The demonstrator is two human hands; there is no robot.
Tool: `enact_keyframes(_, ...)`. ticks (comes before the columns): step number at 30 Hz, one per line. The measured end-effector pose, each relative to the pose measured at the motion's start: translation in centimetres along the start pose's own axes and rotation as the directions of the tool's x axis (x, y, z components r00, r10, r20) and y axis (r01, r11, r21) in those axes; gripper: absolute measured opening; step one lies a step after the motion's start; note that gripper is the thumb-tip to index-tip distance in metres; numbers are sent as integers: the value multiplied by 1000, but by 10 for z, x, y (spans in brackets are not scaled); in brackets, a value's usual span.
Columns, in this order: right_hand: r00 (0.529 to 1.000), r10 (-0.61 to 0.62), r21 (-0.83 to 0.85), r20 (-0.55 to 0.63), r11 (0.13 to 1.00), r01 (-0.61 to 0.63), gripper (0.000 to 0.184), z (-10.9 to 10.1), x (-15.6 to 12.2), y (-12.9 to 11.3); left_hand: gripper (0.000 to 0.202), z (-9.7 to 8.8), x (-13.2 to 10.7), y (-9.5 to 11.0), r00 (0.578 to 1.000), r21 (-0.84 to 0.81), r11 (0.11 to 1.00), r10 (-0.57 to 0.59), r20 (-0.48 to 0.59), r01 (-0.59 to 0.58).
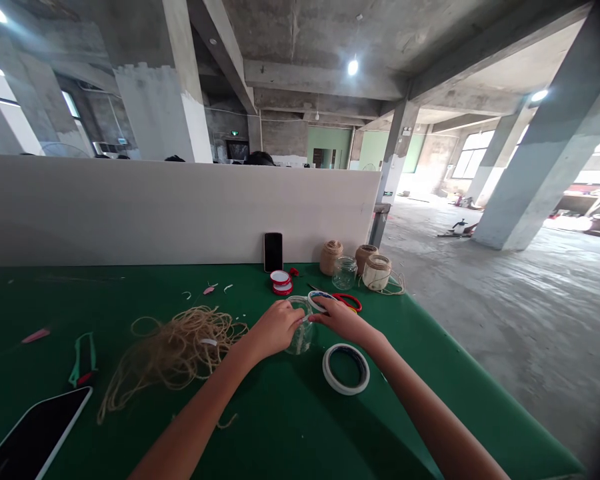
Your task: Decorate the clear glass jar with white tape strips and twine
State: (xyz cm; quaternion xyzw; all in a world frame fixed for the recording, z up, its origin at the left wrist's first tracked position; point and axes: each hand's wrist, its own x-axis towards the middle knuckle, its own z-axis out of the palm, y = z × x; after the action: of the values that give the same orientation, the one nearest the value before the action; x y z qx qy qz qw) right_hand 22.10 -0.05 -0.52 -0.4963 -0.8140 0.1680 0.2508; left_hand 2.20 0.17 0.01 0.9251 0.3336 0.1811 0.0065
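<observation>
My left hand (pixel 279 325) is closed at the left side of a clear glass jar (pixel 300 343), its fingers curled at the upper part. On the other side, my right hand (pixel 339 317) grips a roll of white tape (pixel 312 304) with a bluish inner ring. Between the fingertips of both hands a short whitish strip runs across the jar. A second, larger roll of tape (pixel 329 381) lies flat in front of the right hand. Red-handled scissors (pixel 354 303) lie just behind that hand, partly hidden.
Tangled jute twine (pixel 180 347) lies left of my hands. Several jars, including a twine-wrapped jar (pixel 331 258), stand at the back right. Red-and-white tape rolls (pixel 282 289) and a phone (pixel 273 252) are near the white partition (pixel 180 210). Green snips (pixel 75 367) and a tablet (pixel 35 433) lie left.
</observation>
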Motion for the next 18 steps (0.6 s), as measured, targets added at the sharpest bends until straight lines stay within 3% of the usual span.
enact_keyframes(7, 999, -48, 4, 10, 999, 48, 24, -2, -1, -6, 25, -3, -8, 0, 1000, -90, 996, 8, 12, -7)
enact_keyframes(18, 1000, -9, -10, -28, 1000, 8, 44, 5, 0, 10, 32, 13, 0, -1, 995, -48, 998, 23, -98, -27)
